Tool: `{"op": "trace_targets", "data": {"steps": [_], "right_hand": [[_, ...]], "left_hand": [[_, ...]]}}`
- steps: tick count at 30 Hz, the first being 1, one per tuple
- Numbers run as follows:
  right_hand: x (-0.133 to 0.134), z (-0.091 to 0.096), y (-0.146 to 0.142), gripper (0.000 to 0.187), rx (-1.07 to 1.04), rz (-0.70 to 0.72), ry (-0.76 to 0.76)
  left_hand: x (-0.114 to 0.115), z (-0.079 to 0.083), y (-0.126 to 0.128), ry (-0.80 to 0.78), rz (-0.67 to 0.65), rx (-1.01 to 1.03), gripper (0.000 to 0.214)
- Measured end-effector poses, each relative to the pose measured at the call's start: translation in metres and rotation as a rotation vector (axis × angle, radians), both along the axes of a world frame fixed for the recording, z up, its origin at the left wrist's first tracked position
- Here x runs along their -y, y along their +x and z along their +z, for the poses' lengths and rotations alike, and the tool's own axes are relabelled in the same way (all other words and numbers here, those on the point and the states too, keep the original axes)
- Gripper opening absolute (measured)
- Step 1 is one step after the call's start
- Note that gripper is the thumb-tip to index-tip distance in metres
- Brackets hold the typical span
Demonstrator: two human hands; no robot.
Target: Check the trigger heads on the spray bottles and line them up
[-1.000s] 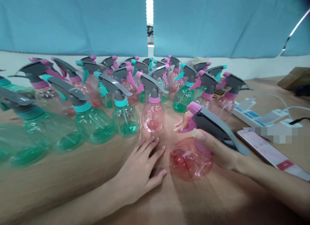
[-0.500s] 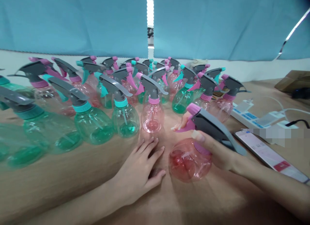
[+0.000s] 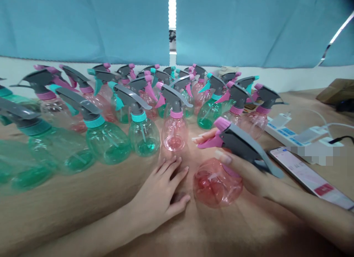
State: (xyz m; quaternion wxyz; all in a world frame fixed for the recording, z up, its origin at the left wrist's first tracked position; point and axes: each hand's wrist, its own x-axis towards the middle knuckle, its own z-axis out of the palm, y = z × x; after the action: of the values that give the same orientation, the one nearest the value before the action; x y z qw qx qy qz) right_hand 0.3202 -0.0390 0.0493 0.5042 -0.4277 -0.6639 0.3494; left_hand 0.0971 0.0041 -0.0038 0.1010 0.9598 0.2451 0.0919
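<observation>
A pink spray bottle [image 3: 217, 187] with a grey head and pink trigger stands on the table [image 3: 177, 227] in front of me. My right hand [image 3: 235, 164] is around its neck below the head, thumb on the near side and fingers reaching out past the trigger on the far side. Left of that bottle my left hand [image 3: 163, 190] lies flat on the tabletop, fingers spread, holding nothing. Just beyond its fingertips stands another pink spray bottle [image 3: 174, 133], with a green spray bottle [image 3: 143, 139] beside it.
Several more green and pink spray bottles crowd the back and left, including a green one [image 3: 107, 144]. At the right lie a phone [image 3: 306, 175] and a white power strip [image 3: 284, 131] with chargers and cables. A brown paper bag [image 3: 337, 94] sits farther back, before a blue curtain [image 3: 83, 28].
My right hand's fingers have straightened and reach slightly farther left past the trigger; its thumb has shifted a little. The bottle and my left hand stay in place.
</observation>
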Motion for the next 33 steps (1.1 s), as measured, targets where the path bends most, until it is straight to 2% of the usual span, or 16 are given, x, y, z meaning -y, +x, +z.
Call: {"op": "trace_targets", "data": {"steps": [7, 10, 15, 18, 24, 28, 33], "right_hand": [[0.008, -0.008, 0.005, 0.027, 0.066, -0.014, -0.016], [0.009, -0.009, 0.006, 0.027, 0.077, -0.076, -0.062], [0.005, -0.003, 0.004, 0.031, 0.094, -0.039, -0.004], [0.004, 0.001, 0.002, 0.035, 0.122, -0.081, 0.015], [0.005, 0.002, 0.002, 0.029, 0.108, -0.045, 0.042], [0.004, -0.005, 0.006, 0.025, 0.081, -0.043, 0.052], [0.007, -0.018, 0.013, 0.027, 0.070, -0.072, -0.043]], "left_hand": [[0.000, 0.005, 0.001, -0.011, 0.000, -0.030, 0.059], [0.000, 0.005, 0.001, -0.012, -0.005, -0.038, 0.060], [0.000, 0.004, 0.000, -0.008, -0.005, -0.027, 0.059], [0.000, 0.003, 0.000, 0.000, -0.011, -0.010, 0.060], [0.000, 0.003, 0.000, -0.004, -0.011, -0.042, 0.064], [0.000, 0.004, 0.001, -0.028, -0.004, -0.048, 0.064], [0.000, 0.005, 0.001, -0.040, -0.004, -0.044, 0.065]]}}
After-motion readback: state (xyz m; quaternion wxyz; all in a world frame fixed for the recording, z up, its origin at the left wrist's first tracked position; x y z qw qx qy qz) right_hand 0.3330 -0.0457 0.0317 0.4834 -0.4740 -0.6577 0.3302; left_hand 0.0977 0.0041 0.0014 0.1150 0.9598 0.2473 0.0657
